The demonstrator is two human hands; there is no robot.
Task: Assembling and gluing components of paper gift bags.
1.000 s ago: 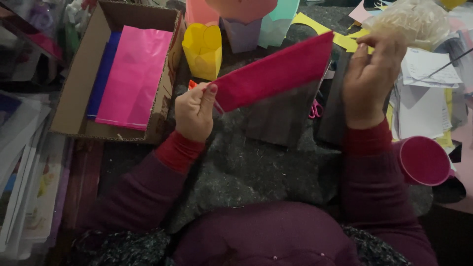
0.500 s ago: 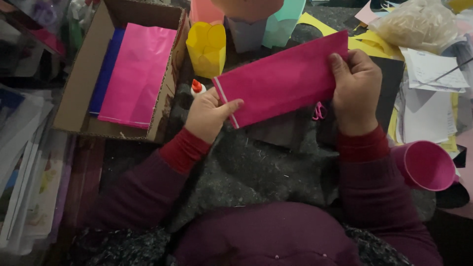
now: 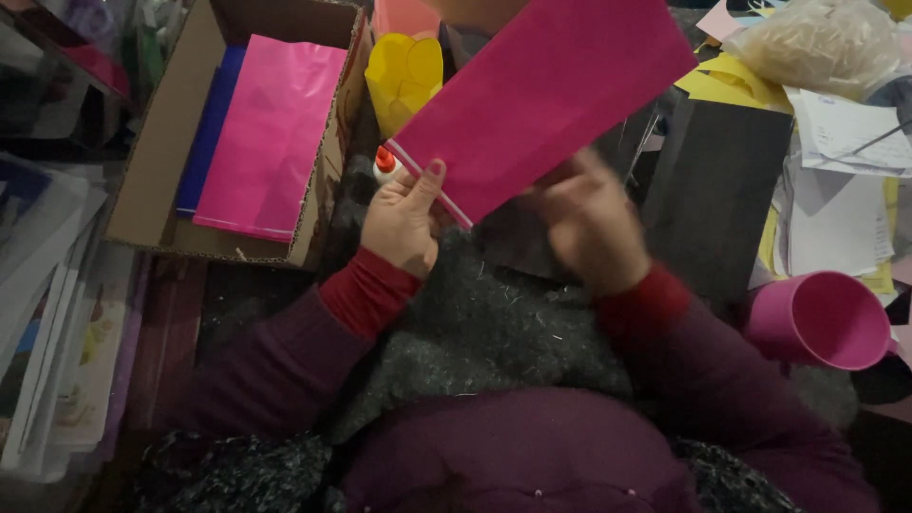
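Note:
A folded magenta paper sheet (image 3: 546, 100) is held up at a slant over the dark grey felt (image 3: 484, 323) on my lap. My left hand (image 3: 404, 220) pinches its lower left corner between thumb and fingers. My right hand (image 3: 589, 223) is blurred, just under the sheet's lower edge; whether it touches the paper I cannot tell. A small glue bottle with an orange cap (image 3: 385, 163) lies right behind my left hand.
An open cardboard box (image 3: 157, 161) at left holds pink paper (image 3: 266, 133) and blue paper. A yellow paper cup shape (image 3: 404, 76) stands behind. A pink plastic cup (image 3: 822, 318) lies at right, beside black card (image 3: 717, 190) and loose papers. Stacked sheets fill the far left.
The magenta sheet has tilted steeper and come closer to the camera. My right hand left its right edge and dropped down under the sheet. My left hand kept its grip.

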